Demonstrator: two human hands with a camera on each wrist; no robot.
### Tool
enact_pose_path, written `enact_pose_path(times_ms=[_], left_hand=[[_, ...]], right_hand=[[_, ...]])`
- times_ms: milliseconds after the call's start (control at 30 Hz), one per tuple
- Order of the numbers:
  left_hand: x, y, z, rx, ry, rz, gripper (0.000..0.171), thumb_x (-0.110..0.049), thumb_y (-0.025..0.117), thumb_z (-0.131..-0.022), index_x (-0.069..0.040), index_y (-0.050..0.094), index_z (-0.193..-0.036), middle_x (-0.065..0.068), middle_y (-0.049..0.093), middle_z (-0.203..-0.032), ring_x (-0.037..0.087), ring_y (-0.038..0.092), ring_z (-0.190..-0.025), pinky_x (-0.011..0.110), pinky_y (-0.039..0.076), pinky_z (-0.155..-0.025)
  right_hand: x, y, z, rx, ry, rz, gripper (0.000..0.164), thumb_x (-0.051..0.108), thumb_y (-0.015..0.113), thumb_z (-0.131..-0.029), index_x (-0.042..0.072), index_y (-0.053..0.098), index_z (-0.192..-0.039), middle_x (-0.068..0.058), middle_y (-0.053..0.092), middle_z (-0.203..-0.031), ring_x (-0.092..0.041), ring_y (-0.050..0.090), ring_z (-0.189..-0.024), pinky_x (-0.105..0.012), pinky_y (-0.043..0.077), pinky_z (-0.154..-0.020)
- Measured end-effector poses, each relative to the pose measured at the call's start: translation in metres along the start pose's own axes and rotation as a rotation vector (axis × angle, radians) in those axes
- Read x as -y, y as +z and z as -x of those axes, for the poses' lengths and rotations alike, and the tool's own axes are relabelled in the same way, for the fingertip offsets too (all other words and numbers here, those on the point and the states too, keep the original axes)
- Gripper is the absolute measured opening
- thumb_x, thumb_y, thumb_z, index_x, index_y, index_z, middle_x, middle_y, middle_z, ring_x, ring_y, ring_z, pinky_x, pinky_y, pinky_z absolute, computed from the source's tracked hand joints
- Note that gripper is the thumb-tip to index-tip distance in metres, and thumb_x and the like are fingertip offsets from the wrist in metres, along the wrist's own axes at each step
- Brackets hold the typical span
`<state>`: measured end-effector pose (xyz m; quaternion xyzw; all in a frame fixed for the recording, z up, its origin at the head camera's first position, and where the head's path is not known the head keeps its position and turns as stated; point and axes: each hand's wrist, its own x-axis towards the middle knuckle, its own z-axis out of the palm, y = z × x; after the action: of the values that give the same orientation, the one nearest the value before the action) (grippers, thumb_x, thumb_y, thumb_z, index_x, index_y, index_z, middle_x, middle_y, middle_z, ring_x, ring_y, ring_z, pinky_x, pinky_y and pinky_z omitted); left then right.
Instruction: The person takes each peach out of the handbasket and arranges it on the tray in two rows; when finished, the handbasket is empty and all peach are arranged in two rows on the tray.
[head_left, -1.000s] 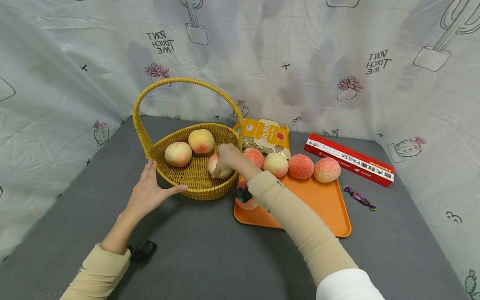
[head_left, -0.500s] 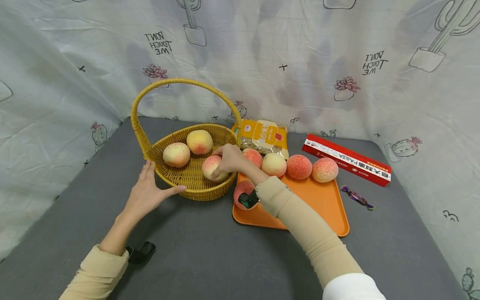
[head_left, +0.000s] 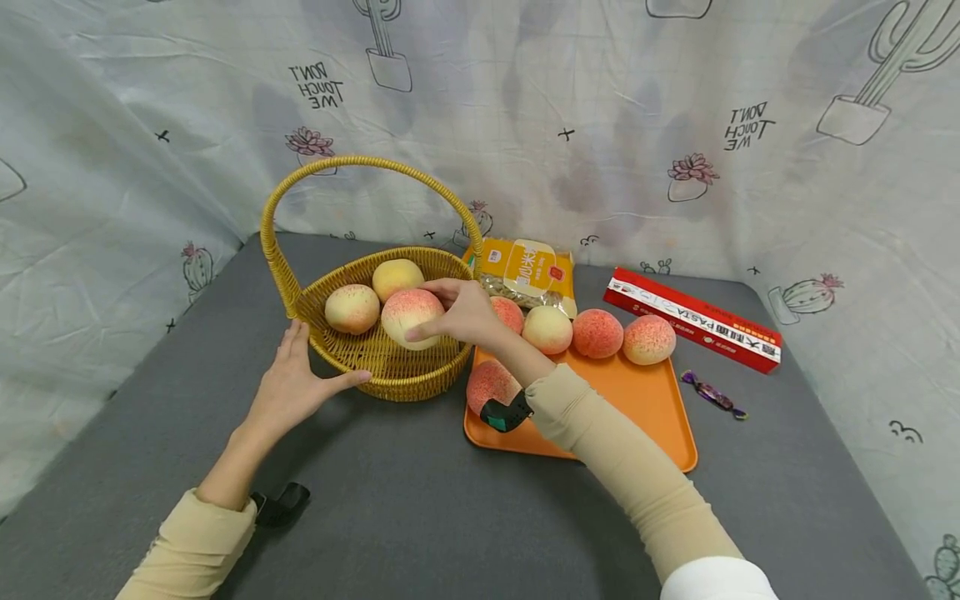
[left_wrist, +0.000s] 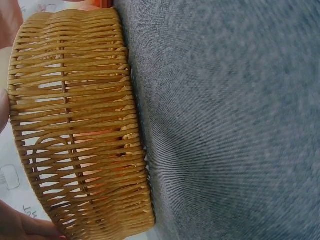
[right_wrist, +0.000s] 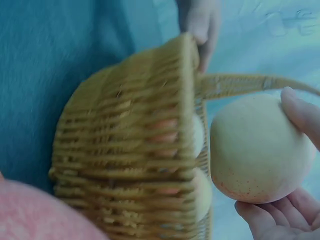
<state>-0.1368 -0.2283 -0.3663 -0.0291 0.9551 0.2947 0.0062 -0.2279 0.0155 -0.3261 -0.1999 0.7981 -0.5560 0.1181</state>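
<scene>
One peach (head_left: 405,312) in curled fingers of right hand (head_left: 468,312), above basket (head_left: 411,390) and higher than two peaches (head_left: 352,309) inside; left hand (head_left: 294,390) touching it, fingers spread.

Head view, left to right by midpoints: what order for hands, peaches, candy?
Left hand → leftmost peach in basket → held peach → right hand → partly hidden peach, pale peach, red peach, speckled peach in the back row → candy. Overlapping ones left out.
</scene>
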Motion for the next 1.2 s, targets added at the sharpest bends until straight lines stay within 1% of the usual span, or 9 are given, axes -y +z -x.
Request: enact_pose_path(times_ms=[100,200,367,467,600,800,867,1000,1200], left_hand=[[0.0,0.0,0.0,0.001,0.0,-0.003,0.126,-0.065,0.069,-0.078,0.01,-0.001,-0.151,0.033,-0.003,-0.156,0.06,0.016,-0.135,0.072,0.027,-0.1],[0.0,0.001,0.0,-0.001,0.001,-0.004,0.126,-0.065,0.069,-0.078,0.01,-0.001,-0.151,0.033,-0.004,-0.156,0.06,0.016,-0.135,0.072,0.027,-0.099],[0.0,0.0,0.0,-0.006,0.004,-0.004,0.126,-0.065,0.069,-0.078,0.01,-0.001,-0.151,0.033,-0.003,-0.156,0.059,0.015,-0.135,0.072,0.026,-0.099],[0.0,0.0,0.001,-0.009,0.005,0.0,0.126,-0.065,0.069,-0.078,0.01,-0.002,-0.151,0.033,-0.003,-0.156,0.059,0.015,-0.136,0.072,0.026,-0.099],[0.001,0.0,0.001,-0.013,0.011,0.004,0.126,-0.064,0.07,-0.078,0.01,-0.001,-0.151,0.033,-0.003,-0.156,0.059,0.015,-0.136,0.072,0.026,-0.1],[0.002,0.001,0.001,-0.015,0.015,0.005,0.126,-0.064,0.07,-0.078,0.01,-0.001,-0.151,0.033,-0.003,-0.156,0.058,0.014,-0.136,0.071,0.026,-0.1],[0.002,0.001,0.001,-0.014,0.015,0.002,0.126,-0.064,0.07,-0.078,0.01,-0.001,-0.151,0.033,-0.003,-0.156,0.059,0.014,-0.136,0.072,0.027,-0.099],[0.002,0.001,0.001,-0.007,0.01,0.003,0.126,-0.065,0.069,-0.078,0.01,-0.002,-0.151,0.033,-0.004,-0.156,0.059,0.014,-0.136,0.072,0.027,-0.099],[0.001,0.001,0.001,-0.009,0.013,0.013,0.125,-0.064,0.069,-0.079,0.009,-0.002,-0.152,0.032,-0.004,-0.156,0.06,0.015,-0.135,0.072,0.026,-0.099]], right_hand=[[0.005,0.0,0.007,0.006,-0.01,-0.095,0.06,0.008,0.089,-0.069,0.006,0.066,-0.124,-0.007,0.069,-0.114,-0.015,0.065,-0.102,-0.027,0.053,-0.084],[0.009,0.0,0.015,0.016,-0.015,-0.157,0.059,0.004,0.087,-0.069,0.004,0.066,-0.124,-0.008,0.07,-0.114,-0.015,0.066,-0.101,-0.028,0.053,-0.085],[0.01,0.0,0.033,0.033,-0.034,-0.162,0.059,0.003,0.087,-0.069,0.003,0.065,-0.124,-0.009,0.069,-0.115,-0.015,0.066,-0.103,-0.029,0.054,-0.085],[0.007,0.0,0.042,0.042,-0.039,-0.156,0.061,0.001,0.087,-0.068,0.001,0.065,-0.125,-0.01,0.069,-0.114,-0.016,0.066,-0.102,-0.029,0.054,-0.085],[0.001,0.0,0.056,0.06,-0.044,-0.181,0.062,-0.004,0.085,-0.067,-0.001,0.063,-0.125,-0.012,0.069,-0.113,-0.018,0.067,-0.101,-0.031,0.054,-0.085],[-0.008,-0.002,0.079,0.08,-0.009,-0.223,0.063,-0.008,0.084,-0.065,-0.004,0.063,-0.124,-0.014,0.07,-0.112,-0.019,0.067,-0.1,-0.033,0.054,-0.085],[-0.012,-0.002,0.085,0.077,0.003,-0.226,0.063,-0.007,0.084,-0.065,-0.004,0.063,-0.124,-0.014,0.07,-0.111,-0.018,0.067,-0.1,-0.032,0.054,-0.085],[-0.022,-0.004,0.095,0.056,-0.007,-0.234,0.064,-0.009,0.084,-0.063,-0.006,0.063,-0.124,-0.016,0.069,-0.111,-0.019,0.067,-0.101,-0.032,0.054,-0.085],[-0.034,-0.01,0.105,-0.025,-0.01,-0.237,0.065,-0.008,0.086,-0.061,-0.006,0.064,-0.122,-0.015,0.07,-0.109,-0.019,0.067,-0.099,-0.032,0.054,-0.084]])
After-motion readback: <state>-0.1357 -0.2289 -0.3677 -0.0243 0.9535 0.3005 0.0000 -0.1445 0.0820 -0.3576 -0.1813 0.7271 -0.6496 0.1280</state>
